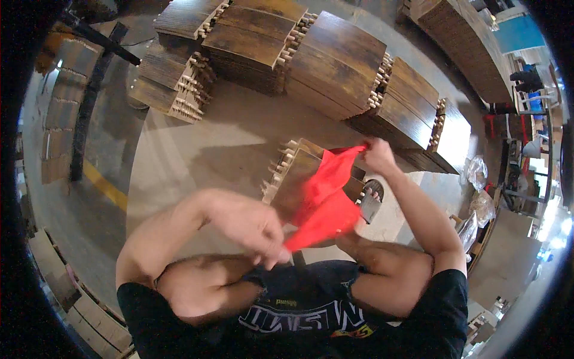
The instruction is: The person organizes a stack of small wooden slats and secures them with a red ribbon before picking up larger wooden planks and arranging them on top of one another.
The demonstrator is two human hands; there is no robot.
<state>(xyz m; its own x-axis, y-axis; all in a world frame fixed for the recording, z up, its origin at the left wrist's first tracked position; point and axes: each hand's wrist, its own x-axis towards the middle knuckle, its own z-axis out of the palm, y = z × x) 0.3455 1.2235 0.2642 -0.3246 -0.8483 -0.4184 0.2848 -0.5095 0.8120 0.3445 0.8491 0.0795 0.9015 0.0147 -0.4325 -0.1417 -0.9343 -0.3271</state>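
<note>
A thin red cloth [327, 194] is stretched slantwise between my two hands, its middle creased and partly blurred. My left hand [251, 230] pinches its lower corner close to my lap. Farther out and to the right, my right hand [378, 157] grips the upper corner with closed fingers. Behind and below the cloth lies a small stack of dark brown wooden boards [288, 186], with pale wooden pegs [281, 167] along its left edge. The cloth hides part of that stack.
Several stacks of brown boards [338, 57] with pegs between them curve across the back. A pale sheet [173, 161] covers the floor ahead. My sandalled foot [372, 200] is right of the small stack. Clear plastic wrap [478, 206] lies at the right.
</note>
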